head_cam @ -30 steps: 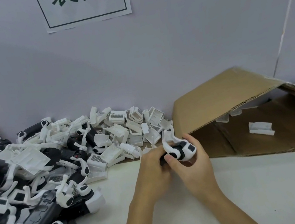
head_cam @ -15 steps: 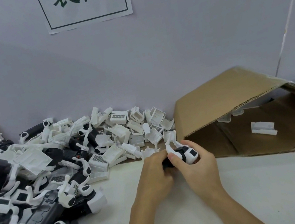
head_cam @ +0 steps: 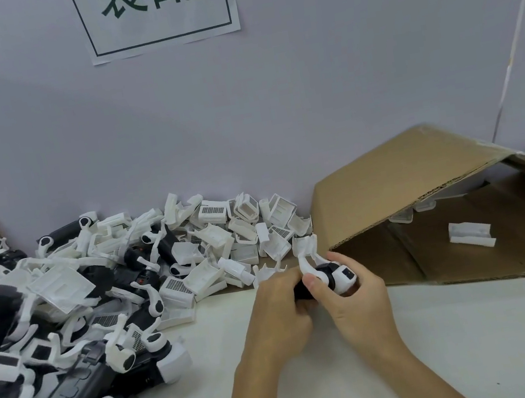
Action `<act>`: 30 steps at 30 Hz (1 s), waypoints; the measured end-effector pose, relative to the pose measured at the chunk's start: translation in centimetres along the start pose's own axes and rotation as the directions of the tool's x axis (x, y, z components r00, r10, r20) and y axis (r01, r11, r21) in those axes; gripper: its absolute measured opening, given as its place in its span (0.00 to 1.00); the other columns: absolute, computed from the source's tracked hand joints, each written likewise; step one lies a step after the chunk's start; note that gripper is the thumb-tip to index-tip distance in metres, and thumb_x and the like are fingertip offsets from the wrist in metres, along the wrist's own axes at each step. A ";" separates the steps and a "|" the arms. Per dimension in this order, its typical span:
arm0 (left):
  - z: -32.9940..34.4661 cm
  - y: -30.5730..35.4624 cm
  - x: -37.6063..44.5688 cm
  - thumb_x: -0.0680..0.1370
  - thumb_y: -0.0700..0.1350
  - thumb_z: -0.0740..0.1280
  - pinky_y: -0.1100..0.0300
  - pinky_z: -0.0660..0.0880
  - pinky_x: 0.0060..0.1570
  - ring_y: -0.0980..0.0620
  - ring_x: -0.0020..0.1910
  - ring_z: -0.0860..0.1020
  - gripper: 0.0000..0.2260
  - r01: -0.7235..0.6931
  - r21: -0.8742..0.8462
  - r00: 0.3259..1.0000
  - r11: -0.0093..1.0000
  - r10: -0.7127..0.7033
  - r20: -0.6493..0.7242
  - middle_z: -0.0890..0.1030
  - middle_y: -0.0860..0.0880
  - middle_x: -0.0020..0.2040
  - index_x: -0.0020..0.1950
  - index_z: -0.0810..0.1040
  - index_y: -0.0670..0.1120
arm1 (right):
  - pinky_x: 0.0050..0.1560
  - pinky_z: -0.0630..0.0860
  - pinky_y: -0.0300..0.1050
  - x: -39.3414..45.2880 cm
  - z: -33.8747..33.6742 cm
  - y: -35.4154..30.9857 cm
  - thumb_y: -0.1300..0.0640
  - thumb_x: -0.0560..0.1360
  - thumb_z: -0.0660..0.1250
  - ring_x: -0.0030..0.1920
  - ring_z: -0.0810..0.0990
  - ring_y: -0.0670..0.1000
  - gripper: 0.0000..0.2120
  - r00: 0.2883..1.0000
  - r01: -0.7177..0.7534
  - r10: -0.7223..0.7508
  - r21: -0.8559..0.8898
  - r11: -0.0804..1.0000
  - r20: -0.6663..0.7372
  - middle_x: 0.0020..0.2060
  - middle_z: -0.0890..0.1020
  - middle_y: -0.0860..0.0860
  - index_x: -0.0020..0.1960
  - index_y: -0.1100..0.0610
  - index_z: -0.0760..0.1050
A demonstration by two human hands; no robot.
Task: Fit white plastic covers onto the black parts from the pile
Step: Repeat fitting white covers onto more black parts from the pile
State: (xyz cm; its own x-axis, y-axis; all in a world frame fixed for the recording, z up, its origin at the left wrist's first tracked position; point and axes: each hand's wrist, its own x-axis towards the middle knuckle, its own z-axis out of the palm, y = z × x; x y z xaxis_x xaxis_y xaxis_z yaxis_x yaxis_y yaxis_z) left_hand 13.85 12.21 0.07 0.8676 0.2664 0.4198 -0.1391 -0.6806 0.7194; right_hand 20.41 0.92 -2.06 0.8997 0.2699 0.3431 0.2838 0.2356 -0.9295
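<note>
Both hands meet above the pale worktop (head_cam: 451,341), gripping one assembly between them. The left hand (head_cam: 278,314) has its fingers curled round the black plastic part (head_cam: 301,291), of which only a short dark end shows between the two thumbs. The right hand (head_cam: 358,301) wraps the white plastic cover (head_cam: 342,277), thumb pressed on its near side and fingers curled behind it. The cover sits on the black part's right end; a thin white arm of it rises just beyond the right thumb. How fully the cover is seated cannot be told.

To the left of the left hand lies the mixed pile of black parts and white covers (head_cam: 76,317), running from the near left edge of the worktop back to the grey wall (head_cam: 274,110). Its nearest pieces lie just beyond the fingertips of both hands.

To the right of the right hand, a brown corrugated cardboard box lying open on its side (head_cam: 407,181) has its front corner just beside the knuckles. A loose white plastic cover (head_cam: 470,233) rests inside it, well apart from the hand.

Bare worktop extends on the near side of both hands and to the right of the right forearm. A white paper sign with dark characters (head_cam: 156,8) hangs on the wall, far above the hands.
</note>
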 end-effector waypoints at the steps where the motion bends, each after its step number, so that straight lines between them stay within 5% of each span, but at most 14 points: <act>1: 0.0 -0.1 0.0 0.69 0.37 0.58 0.68 0.71 0.38 0.61 0.43 0.77 0.17 0.014 -0.016 1.000 1.000 -0.014 -0.007 0.80 0.61 0.41 0.51 0.79 0.50 | 0.45 0.78 0.30 -0.1 0.1 -0.1 0.48 0.62 0.82 0.50 0.84 0.39 0.27 1.000 -0.015 0.015 0.013 1.000 0.027 0.47 0.85 0.38 0.58 0.47 0.78; 3: 0.0 -0.4 0.1 0.72 0.33 0.60 0.65 0.74 0.42 0.58 0.47 0.78 0.18 0.056 -0.084 0.998 0.995 -0.059 -0.030 0.82 0.56 0.46 0.53 0.75 0.54 | 0.54 0.79 0.38 -0.2 0.1 0.0 0.48 0.62 0.83 0.56 0.83 0.43 0.35 0.995 -0.047 0.042 0.049 0.998 0.089 0.53 0.85 0.43 0.65 0.51 0.75; 6: 0.1 -0.5 0.3 0.77 0.32 0.67 0.58 0.80 0.45 0.53 0.47 0.83 0.15 0.165 -0.371 0.963 0.914 -0.231 -0.141 0.84 0.49 0.50 0.56 0.73 0.50 | 0.62 0.78 0.43 -0.6 0.1 0.0 0.49 0.70 0.77 0.63 0.80 0.46 0.32 0.990 -0.047 0.032 0.102 0.994 0.138 0.61 0.82 0.49 0.70 0.54 0.71; 10: -0.8 -0.3 1.3 0.83 0.38 0.62 0.54 0.77 0.45 0.43 0.49 0.81 0.07 0.099 -0.865 0.809 0.492 -0.546 -0.218 0.83 0.40 0.52 0.58 0.77 0.40 | 0.59 0.79 0.43 -0.6 0.0 -0.3 0.57 0.78 0.69 0.57 0.82 0.41 0.18 0.998 -0.023 0.023 0.006 1.000 0.053 0.55 0.84 0.47 0.67 0.53 0.74; 14: -2.2 -0.5 1.0 0.85 0.45 0.56 0.54 0.74 0.44 0.47 0.40 0.80 0.14 0.062 -0.982 0.704 0.179 -0.706 -0.084 0.82 0.42 0.43 0.54 0.80 0.41 | 0.52 0.78 0.42 -0.3 0.1 -0.2 0.62 0.81 0.65 0.51 0.83 0.44 0.11 0.995 -0.080 0.085 -0.084 0.993 0.060 0.50 0.85 0.48 0.59 0.51 0.79; 16: -2.4 -0.4 0.7 0.82 0.49 0.59 0.55 0.70 0.40 0.48 0.34 0.77 0.15 0.084 -0.992 0.730 0.097 -0.683 -0.006 0.80 0.44 0.37 0.52 0.81 0.41 | 0.46 0.76 0.36 -0.3 0.2 -0.1 0.63 0.81 0.64 0.47 0.84 0.43 0.11 0.990 -0.090 0.104 -0.136 0.987 0.097 0.46 0.86 0.48 0.58 0.51 0.80; 19: -2.1 0.2 0.7 0.74 0.55 0.67 0.53 0.69 0.40 0.47 0.34 0.75 0.15 0.102 -0.993 0.796 0.060 -0.603 0.045 0.77 0.45 0.34 0.47 0.80 0.43 | 0.43 0.76 0.37 -0.3 0.5 0.0 0.67 0.80 0.63 0.43 0.84 0.44 0.14 0.982 -0.091 0.121 -0.199 0.976 0.146 0.41 0.85 0.49 0.53 0.50 0.81; 23: -1.0 0.9 1.1 0.69 0.49 0.70 0.55 0.74 0.43 0.48 0.36 0.78 0.11 0.133 -0.989 0.816 0.069 -0.573 0.070 0.77 0.44 0.34 0.43 0.78 0.42 | 0.40 0.76 0.34 -0.6 0.7 -0.4 0.69 0.80 0.60 0.39 0.85 0.47 0.18 0.965 -0.058 0.109 -0.210 0.976 0.237 0.37 0.85 0.46 0.51 0.49 0.81; 26: -0.6 0.7 1.0 0.75 0.51 0.67 0.55 0.81 0.40 0.46 0.41 0.83 0.18 0.153 -0.988 0.808 0.011 -0.577 0.119 0.82 0.41 0.43 0.56 0.79 0.37 | 0.39 0.77 0.35 -0.6 0.5 -0.6 0.70 0.80 0.57 0.39 0.86 0.51 0.19 0.954 -0.076 0.118 -0.157 0.985 0.275 0.39 0.87 0.48 0.53 0.51 0.80; 28: -0.4 0.4 1.0 0.80 0.52 0.62 0.53 0.80 0.50 0.44 0.49 0.81 0.23 0.177 -0.984 0.795 0.023 -0.592 0.130 0.79 0.40 0.50 0.66 0.74 0.36 | 0.40 0.77 0.36 -0.5 0.3 -0.5 0.70 0.80 0.56 0.40 0.86 0.55 0.17 0.949 -0.093 0.121 -0.108 0.990 0.291 0.38 0.86 0.55 0.56 0.56 0.80; 30: -0.1 0.4 1.0 0.82 0.53 0.59 0.49 0.77 0.49 0.43 0.46 0.81 0.23 0.208 -0.974 0.800 0.092 -0.589 0.115 0.81 0.40 0.47 0.66 0.73 0.35 | 0.41 0.76 0.36 -0.5 0.2 -0.6 0.68 0.77 0.59 0.41 0.85 0.57 0.15 0.940 -0.105 0.119 -0.060 0.993 0.321 0.39 0.86 0.57 0.58 0.57 0.79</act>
State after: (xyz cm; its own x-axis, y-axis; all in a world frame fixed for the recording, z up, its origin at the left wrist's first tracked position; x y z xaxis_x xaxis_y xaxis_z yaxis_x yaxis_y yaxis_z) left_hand 14.65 12.25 0.84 0.8309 0.5354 -0.1514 -0.2973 0.6572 0.6926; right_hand 19.75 0.89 -1.67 0.7727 0.5810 0.2556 0.2073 0.1495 -0.9668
